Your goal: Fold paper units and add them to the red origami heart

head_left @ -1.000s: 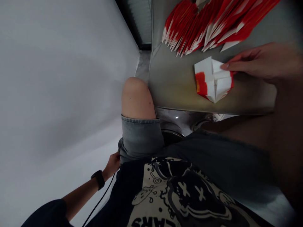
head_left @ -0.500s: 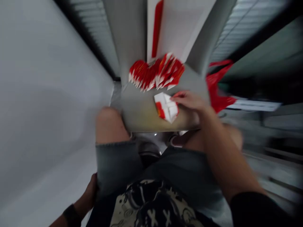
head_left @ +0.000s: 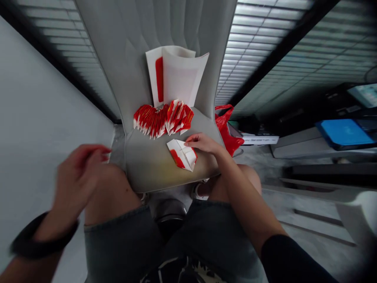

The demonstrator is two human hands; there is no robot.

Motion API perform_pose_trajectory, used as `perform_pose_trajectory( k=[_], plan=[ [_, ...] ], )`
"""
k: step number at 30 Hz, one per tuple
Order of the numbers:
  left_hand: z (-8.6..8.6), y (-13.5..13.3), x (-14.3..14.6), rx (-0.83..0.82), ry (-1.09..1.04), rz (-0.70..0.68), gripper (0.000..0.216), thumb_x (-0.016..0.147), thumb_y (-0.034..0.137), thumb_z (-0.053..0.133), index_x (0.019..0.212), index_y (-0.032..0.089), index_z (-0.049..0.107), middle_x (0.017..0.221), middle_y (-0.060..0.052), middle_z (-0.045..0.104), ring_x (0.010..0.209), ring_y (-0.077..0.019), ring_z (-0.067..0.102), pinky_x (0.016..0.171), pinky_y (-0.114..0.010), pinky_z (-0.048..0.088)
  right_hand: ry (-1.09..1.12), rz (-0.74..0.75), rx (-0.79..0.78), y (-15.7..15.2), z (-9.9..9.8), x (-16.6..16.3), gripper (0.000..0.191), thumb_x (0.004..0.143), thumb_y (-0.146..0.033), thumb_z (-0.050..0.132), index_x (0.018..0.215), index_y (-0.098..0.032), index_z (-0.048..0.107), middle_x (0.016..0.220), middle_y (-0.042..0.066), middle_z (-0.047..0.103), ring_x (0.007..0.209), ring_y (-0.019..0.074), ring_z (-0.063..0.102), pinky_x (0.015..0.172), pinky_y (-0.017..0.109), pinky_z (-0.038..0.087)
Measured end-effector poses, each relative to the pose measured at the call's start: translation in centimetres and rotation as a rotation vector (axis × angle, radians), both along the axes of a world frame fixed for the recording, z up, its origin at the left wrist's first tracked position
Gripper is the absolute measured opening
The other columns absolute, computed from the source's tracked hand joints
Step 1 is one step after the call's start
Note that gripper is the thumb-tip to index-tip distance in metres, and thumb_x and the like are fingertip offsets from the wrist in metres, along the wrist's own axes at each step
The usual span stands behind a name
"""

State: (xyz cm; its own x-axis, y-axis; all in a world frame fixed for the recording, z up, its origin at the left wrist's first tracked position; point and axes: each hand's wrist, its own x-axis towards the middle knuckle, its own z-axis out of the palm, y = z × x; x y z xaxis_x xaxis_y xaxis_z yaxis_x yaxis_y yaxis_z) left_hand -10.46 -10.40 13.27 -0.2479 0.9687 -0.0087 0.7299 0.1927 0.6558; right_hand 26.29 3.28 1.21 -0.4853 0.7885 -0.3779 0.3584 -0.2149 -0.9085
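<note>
Now the right hand (head_left: 203, 144) is pinching the folded paper (head_left: 183, 154) by its upper right edge, over the front half of the seat (head_left: 147, 159), right of its middle. By the left knee (head_left: 116, 179), the left hand (head_left: 75, 179) is hovering, fingers bending and blurring; whether it's gripping anything, I can't tell. Toward the seat's back edge, red folds (head_left: 151, 118) are fanning out, a curled white sheet (head_left: 181, 80) is standing before the backrest (head_left: 141, 23), and a red bag (head_left: 228, 131) is showing past the right edge.
</note>
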Motion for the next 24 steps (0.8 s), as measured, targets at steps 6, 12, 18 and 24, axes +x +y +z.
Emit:
perform_pose_trajectory(
  k=[6, 12, 18, 24],
  plan=[
    [-4.5, 12.2, 12.3, -0.061, -0.267, -0.561, 0.041, 0.094, 0.046, 0.050, 0.118, 0.017, 0.069, 0.110, -0.006, 0.073, 0.095, -0.0178, 0.065, 0.085, -0.031, 0.050, 0.019, 0.065, 0.020, 0.4, 0.8, 0.8, 0.029, 0.073, -0.047, 0.077, 0.084, -0.021, 0.074, 0.077, -0.002, 0.067, 0.069, 0.0125, 0.052, 0.068, 0.027, 0.043],
    [-8.1, 13.4, 13.9, -0.379, -0.285, -0.906, 0.035, 0.086, 0.049, 0.063, 0.096, 0.018, 0.076, 0.089, -0.004, 0.075, 0.081, -0.0166, 0.064, 0.071, -0.027, 0.047, 0.004, 0.328, 0.002, 0.6, 1.9, 1.7, 0.026, 0.075, -0.043, 0.078, 0.087, -0.020, 0.076, 0.075, -0.003, 0.068, 0.069, 0.0113, 0.051, 0.066, 0.025, 0.039],
    [-8.4, 12.4, 13.9, -0.520, -0.301, -1.024, 0.032, 0.087, 0.047, 0.061, 0.096, 0.021, 0.078, 0.083, -0.001, 0.074, 0.074, -0.0148, 0.061, 0.064, -0.025, 0.042, -0.022, 0.464, 0.020, 0.7, 2.7, 0.6, 0.023, 0.080, -0.041, 0.076, 0.087, -0.019, 0.076, 0.072, -0.003, 0.063, 0.066, 0.0098, 0.047, 0.061, 0.023, 0.034],
    [-9.6, 13.7, 13.6, -0.481, -0.261, -0.982, 0.028, 0.086, 0.043, 0.064, 0.093, 0.020, 0.078, 0.082, 0.000, 0.075, 0.073, -0.0143, 0.061, 0.066, -0.025, 0.043, -0.092, 0.456, 0.027, 1.2, 1.9, 0.6, 0.027, 0.085, -0.044, 0.070, 0.082, -0.018, 0.074, 0.066, -0.004, 0.058, 0.061, 0.0090, 0.042, 0.057, 0.024, 0.031]
  ],
)
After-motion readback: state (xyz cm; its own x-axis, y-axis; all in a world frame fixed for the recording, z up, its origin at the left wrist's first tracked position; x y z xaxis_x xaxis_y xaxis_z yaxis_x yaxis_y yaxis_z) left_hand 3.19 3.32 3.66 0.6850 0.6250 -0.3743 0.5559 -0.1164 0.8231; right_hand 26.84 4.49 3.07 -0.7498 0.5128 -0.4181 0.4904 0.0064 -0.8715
